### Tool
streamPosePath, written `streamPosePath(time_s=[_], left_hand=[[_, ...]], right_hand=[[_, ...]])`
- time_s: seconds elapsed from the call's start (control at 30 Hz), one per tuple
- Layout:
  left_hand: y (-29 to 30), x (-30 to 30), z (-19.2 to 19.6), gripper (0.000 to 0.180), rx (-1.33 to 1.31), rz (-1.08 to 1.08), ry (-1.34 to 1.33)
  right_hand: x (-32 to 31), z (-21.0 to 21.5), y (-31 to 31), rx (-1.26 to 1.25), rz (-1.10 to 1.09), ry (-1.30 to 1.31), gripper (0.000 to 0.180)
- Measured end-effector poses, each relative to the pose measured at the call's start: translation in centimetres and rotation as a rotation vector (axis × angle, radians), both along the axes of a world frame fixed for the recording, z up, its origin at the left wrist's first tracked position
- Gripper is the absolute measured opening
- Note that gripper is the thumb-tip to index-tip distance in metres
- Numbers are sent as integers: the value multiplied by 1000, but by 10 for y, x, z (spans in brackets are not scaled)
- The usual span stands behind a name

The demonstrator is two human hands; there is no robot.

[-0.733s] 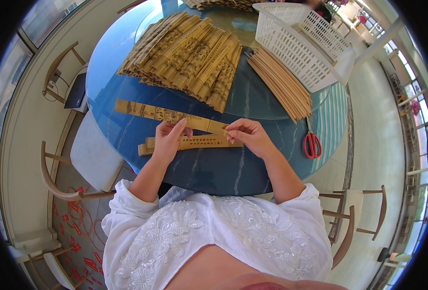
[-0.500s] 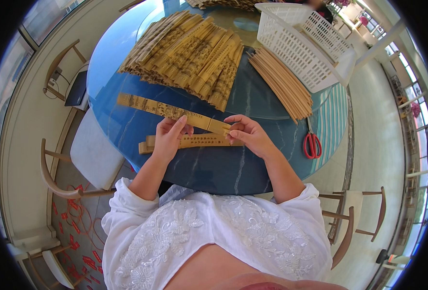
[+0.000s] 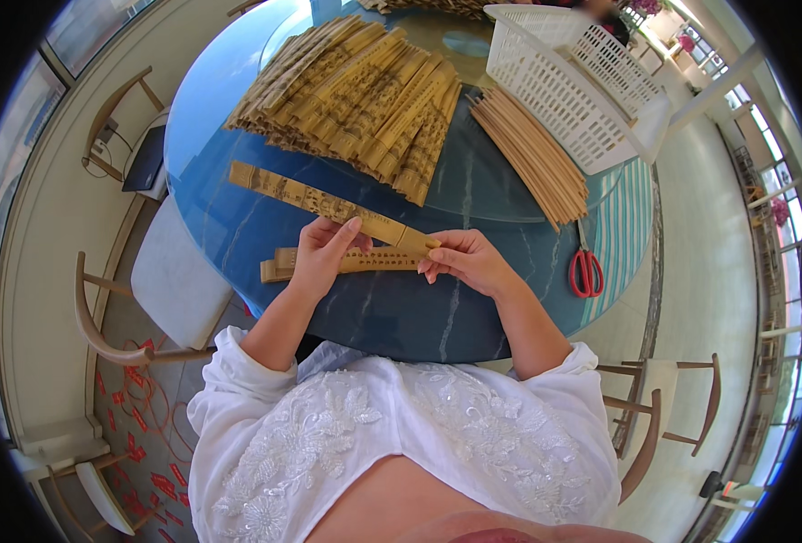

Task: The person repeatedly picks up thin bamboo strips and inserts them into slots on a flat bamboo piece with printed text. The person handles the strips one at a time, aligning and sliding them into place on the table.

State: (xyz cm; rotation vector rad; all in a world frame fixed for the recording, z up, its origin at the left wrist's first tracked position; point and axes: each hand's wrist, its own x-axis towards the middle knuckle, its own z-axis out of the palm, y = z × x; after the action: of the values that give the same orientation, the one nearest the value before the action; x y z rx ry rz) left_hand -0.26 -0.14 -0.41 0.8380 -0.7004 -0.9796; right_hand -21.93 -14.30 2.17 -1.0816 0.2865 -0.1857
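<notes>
Printed strip (image 3: pixel 310 201) in both hands (image 3: pixel 321 253) slants more steeply than before.

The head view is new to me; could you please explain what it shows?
There is no machine, just a person working bare-handed, seen from above by a fisheye camera worn on the head, which bends straight edges. On the round blue table are a heap of patterned tan strips, a bundle of thin sticks, a white basket and red-handled scissors. The left hand holds one long patterned strip partway along; the right hand pinches its right end. Printed tan pieces lie nearer the person.
</notes>
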Motion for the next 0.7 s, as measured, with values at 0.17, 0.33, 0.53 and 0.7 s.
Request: streamPosePath(time_s=[0.17,0.33,0.53,0.7], left_hand=[[1,1,-4,17,-20,-14,12],[0,0,-2,17,-18,-6,-13],[-1,3,-5,15,-6,17,-6],[-1,3,-5,21,-1,20,5]], right_hand=[[4,0,4,-114,-110,70,22],[3,0,3,-120,-132,74,18],[0,-3,-2,88,-46,-38,27],[0,-9,-4,71,-72,-48,27]])
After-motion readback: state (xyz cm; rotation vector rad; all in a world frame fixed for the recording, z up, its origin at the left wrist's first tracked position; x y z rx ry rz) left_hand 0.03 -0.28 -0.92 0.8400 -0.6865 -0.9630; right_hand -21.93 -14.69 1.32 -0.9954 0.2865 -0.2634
